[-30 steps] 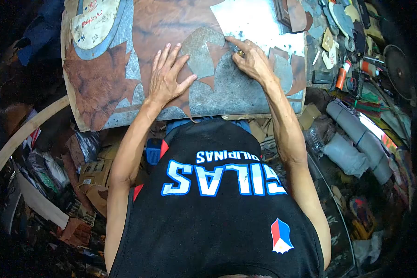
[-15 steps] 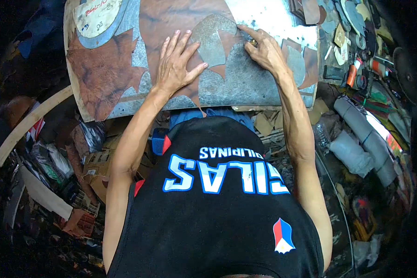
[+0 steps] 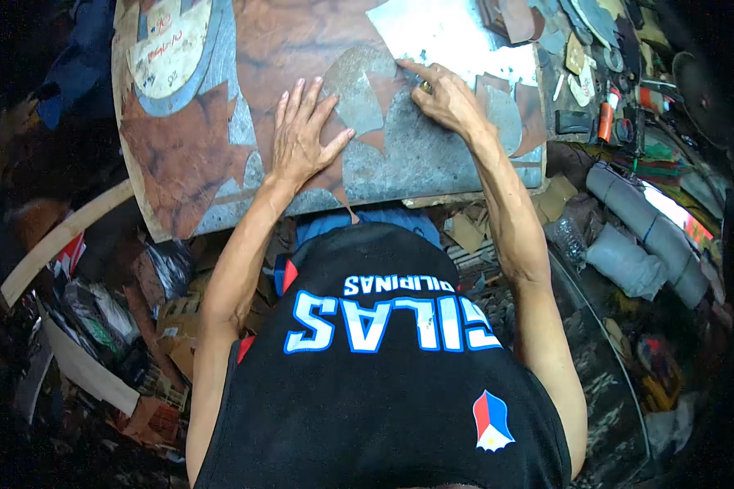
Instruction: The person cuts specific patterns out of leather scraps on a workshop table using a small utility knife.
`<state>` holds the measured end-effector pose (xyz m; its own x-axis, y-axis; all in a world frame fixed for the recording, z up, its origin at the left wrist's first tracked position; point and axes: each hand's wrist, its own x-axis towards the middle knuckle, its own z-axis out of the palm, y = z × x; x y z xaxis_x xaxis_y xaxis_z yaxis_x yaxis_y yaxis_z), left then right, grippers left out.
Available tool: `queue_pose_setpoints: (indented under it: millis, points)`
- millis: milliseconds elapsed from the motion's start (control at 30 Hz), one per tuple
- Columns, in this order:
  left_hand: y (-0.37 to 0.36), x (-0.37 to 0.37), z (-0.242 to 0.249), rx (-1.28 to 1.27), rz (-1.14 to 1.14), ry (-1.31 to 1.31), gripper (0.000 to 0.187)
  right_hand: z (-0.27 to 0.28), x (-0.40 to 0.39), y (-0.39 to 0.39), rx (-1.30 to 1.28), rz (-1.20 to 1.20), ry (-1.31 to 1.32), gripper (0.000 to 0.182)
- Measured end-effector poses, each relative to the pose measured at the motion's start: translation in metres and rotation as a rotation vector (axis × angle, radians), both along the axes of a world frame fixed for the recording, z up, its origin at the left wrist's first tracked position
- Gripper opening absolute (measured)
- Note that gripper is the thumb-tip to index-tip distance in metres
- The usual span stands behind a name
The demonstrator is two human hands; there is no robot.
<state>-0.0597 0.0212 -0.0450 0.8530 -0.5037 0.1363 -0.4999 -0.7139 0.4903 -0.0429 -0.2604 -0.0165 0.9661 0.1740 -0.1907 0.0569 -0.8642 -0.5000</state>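
My left hand (image 3: 302, 134) lies flat with fingers spread on a brown leather sheet (image 3: 294, 41), beside a grey curved template (image 3: 355, 85). My right hand (image 3: 444, 102) is curled at the template's right edge. Its forefinger points along that edge, and a small brass-coloured tool (image 3: 426, 85) shows between its fingers. Both hands rest on a grey cutting board (image 3: 432, 163) that carries the leather.
A round paper pattern with writing (image 3: 167, 37) and a jagged leather offcut (image 3: 175, 155) lie on the board's left. A pale sheet (image 3: 440, 33) lies at the back. Small tools and scraps (image 3: 603, 122) crowd the right side, with grey rolls (image 3: 652, 228) below. Boxes and scraps cover the floor.
The view swayed a little. Both hands stay in nearly the same places on the leather and template.
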Motion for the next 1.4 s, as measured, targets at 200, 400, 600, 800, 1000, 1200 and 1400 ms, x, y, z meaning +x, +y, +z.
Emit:
queue_pose_setpoints:
  millis: [200,400,600,800,1000,1200,1400]
  points:
    - [-0.008,0.002,0.018,0.086,-0.013,0.023,0.055,0.042,0.006,-0.009,0.218,-0.229,0.275,0.047]
    - [-0.021,0.016,0.035,0.169,-0.237,-0.005,0.045,0.062,-0.016,-0.016,0.061,-0.18,0.224,0.045]
    - [-0.02,0.03,0.03,0.239,-0.371,0.066,0.038,0.056,-0.037,-0.003,0.035,-0.067,0.175,0.042]
    - [-0.016,0.026,0.023,0.2,-0.339,0.023,0.036,0.021,-0.011,0.028,0.231,-0.294,0.122,0.054]
    - [-0.012,0.026,0.017,0.203,-0.329,0.081,0.04,0.013,-0.003,0.037,0.311,-0.407,0.224,0.054]
    - [-0.014,0.027,0.017,0.198,-0.333,0.061,0.04,0.014,-0.001,0.032,0.29,-0.405,0.257,0.055]
    - [-0.024,0.034,0.031,0.277,-0.432,0.006,0.035,0.015,-0.012,0.027,0.362,-0.395,0.229,0.053]
